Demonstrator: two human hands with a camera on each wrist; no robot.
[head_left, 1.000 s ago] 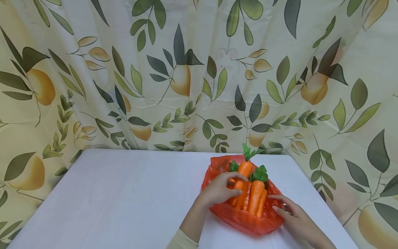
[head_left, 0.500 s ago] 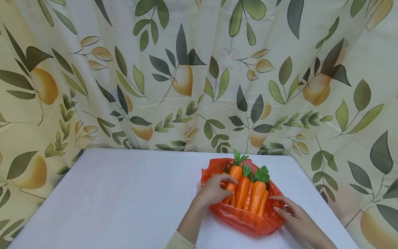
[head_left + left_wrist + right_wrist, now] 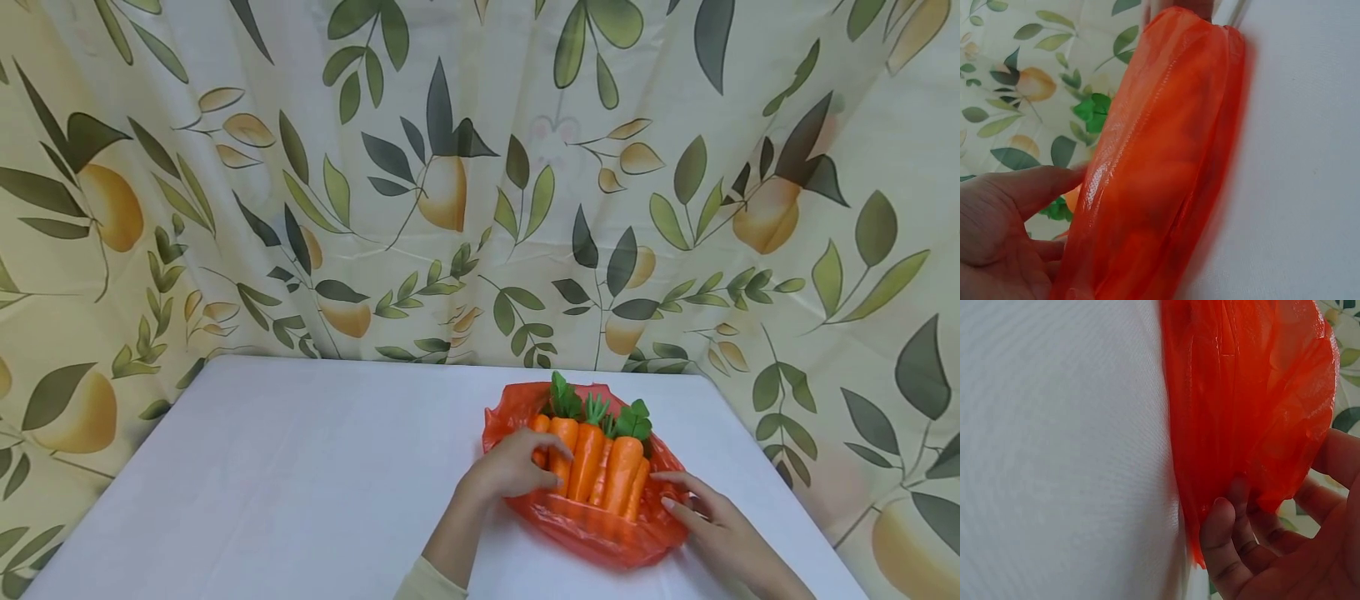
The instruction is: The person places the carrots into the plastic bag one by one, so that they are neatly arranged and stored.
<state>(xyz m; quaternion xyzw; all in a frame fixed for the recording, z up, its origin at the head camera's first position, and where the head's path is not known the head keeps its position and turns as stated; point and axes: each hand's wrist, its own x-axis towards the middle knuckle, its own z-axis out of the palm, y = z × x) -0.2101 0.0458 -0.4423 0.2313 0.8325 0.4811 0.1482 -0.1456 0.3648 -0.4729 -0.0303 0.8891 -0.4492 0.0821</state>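
A red plastic bag (image 3: 577,537) lies spread on the table in the head view, with several orange carrots (image 3: 624,471) in a row inside it, green tops facing away. My left hand (image 3: 513,462) reaches over the bag's left rim, fingers and thumb curved around a carrot (image 3: 564,431) near the left end. In the left wrist view the bag's side (image 3: 1160,150) hides that hand's fingertips. On the bag's right edge, my right hand (image 3: 712,517) holds the plastic between fingers and thumb; the right wrist view shows its curled fingers (image 3: 1225,544) against the bag.
The white-covered table (image 3: 315,467) extends far to the left of the bag. Behind it hangs a curtain (image 3: 480,208) printed with leaves and fruit. The table's right edge runs close beyond my right hand.
My left hand has moved left and lowered a carrot from above the others into the row near the left end. My right hand stays at the bag's right edge.
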